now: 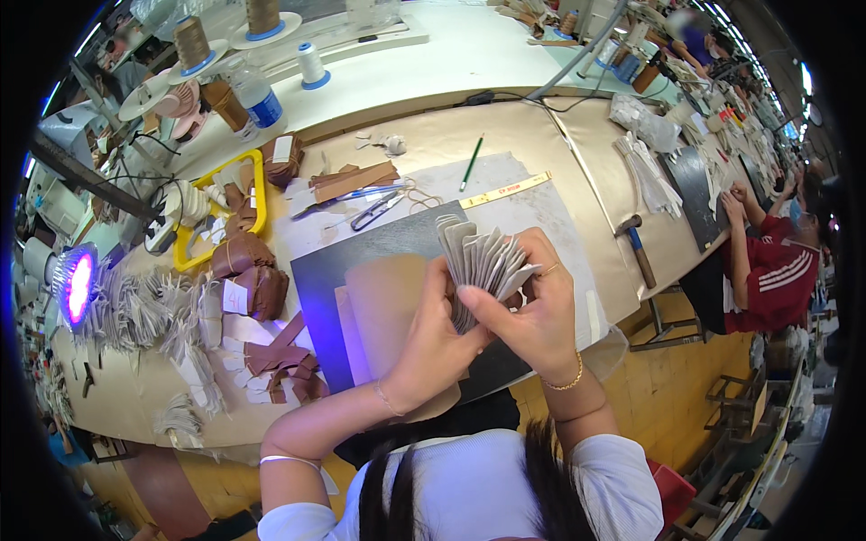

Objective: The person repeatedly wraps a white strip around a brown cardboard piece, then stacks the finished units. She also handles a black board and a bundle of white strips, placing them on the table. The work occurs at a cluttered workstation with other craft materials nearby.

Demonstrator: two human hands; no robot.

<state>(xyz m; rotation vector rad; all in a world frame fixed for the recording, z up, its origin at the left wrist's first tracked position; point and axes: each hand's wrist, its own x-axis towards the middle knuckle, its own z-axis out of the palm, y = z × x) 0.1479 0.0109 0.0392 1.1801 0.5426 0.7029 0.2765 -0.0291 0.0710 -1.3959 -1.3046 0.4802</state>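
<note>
A thick stack of pale grey, rounded-end cut pieces (487,257) is fanned out between my two hands. My left hand (435,329) wraps round its left and lower side. From the right, my right hand (539,311) grips the same stack, thumb lying across its front. The pieces look like leather or lining, though I cannot tell which. Beneath my hands lies a black board (329,270), with a curved tan sheet (383,288) on it at my left forearm. A yellow ruler strip (505,190) lies just beyond the stack.
A green pencil (472,162) and scissors (374,212) lie past the board. At left are a yellow tray (262,203), brown bundles (262,288), grey strips (135,307) and a lit lamp (79,284). A hammer (639,252) lies right, near a co-worker in a red top (776,279). Thread spools (191,43) stand behind.
</note>
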